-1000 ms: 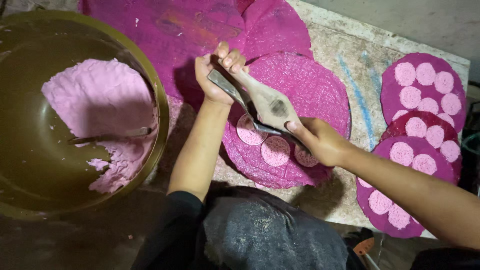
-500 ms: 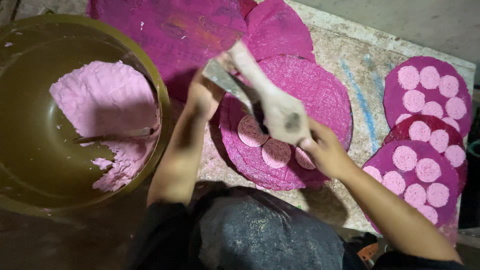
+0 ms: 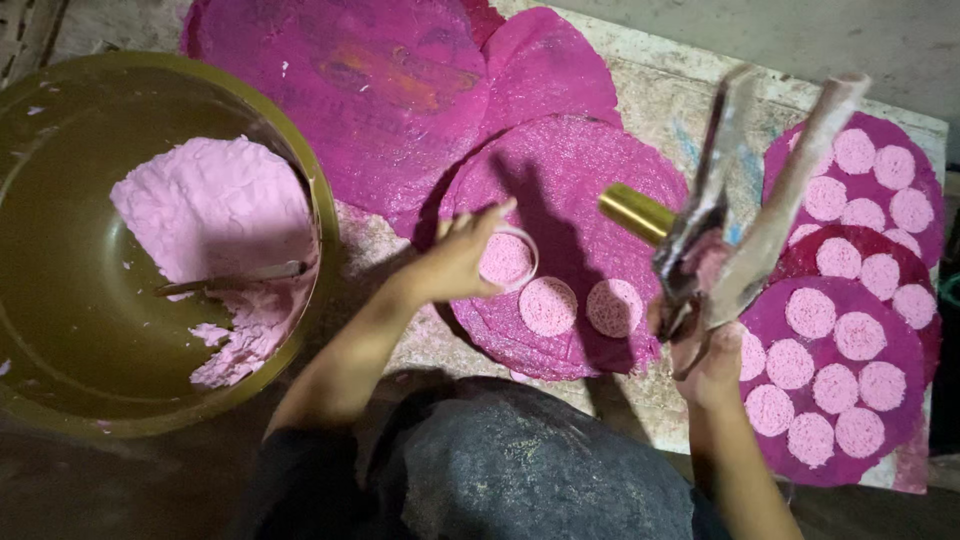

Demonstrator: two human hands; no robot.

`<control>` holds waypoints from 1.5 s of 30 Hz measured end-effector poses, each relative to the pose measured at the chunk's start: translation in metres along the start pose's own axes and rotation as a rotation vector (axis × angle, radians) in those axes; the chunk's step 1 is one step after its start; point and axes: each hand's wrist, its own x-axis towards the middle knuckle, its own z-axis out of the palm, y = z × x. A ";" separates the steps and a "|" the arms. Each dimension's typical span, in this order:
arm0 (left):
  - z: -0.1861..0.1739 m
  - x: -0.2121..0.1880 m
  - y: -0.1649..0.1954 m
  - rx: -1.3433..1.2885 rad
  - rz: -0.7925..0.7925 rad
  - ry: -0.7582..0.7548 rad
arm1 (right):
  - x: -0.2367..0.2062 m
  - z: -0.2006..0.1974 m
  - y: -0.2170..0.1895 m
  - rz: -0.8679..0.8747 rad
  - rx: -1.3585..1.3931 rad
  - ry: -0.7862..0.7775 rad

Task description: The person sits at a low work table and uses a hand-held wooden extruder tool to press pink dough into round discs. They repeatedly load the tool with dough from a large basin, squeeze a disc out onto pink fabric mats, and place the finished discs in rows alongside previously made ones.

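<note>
My left hand (image 3: 456, 258) grips a small white ring mould (image 3: 508, 258) set around a pink paste disc on the round magenta mat (image 3: 570, 170) in front of me. Two more pink discs (image 3: 580, 306) lie beside it on that mat. My right hand (image 3: 705, 360) holds two long paste-smeared metal blades (image 3: 745, 215) and a brass-coloured cylinder (image 3: 635, 212), raised above the mat's right edge.
A large olive bowl (image 3: 60, 190) with pink paste and a blade in it stands at the left. Bigger magenta mats (image 3: 360, 90) lie behind. Mats (image 3: 845, 380) covered with several pink discs are stacked at the right, near the slab's edge.
My right hand has lifted the blades off the mat and swung them to the right. My left hand has come down to the ring mould on the leftmost disc.
</note>
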 end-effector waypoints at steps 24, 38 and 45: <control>0.095 -0.009 -0.025 0.061 0.105 0.934 | -0.031 -0.011 0.015 0.023 0.114 0.166; 0.074 -0.017 -0.017 0.068 0.251 0.888 | -0.024 -0.028 0.033 0.281 -0.246 -0.063; 0.006 0.036 0.009 -2.068 0.829 -0.038 | 0.051 -0.008 0.003 0.891 -0.384 -0.656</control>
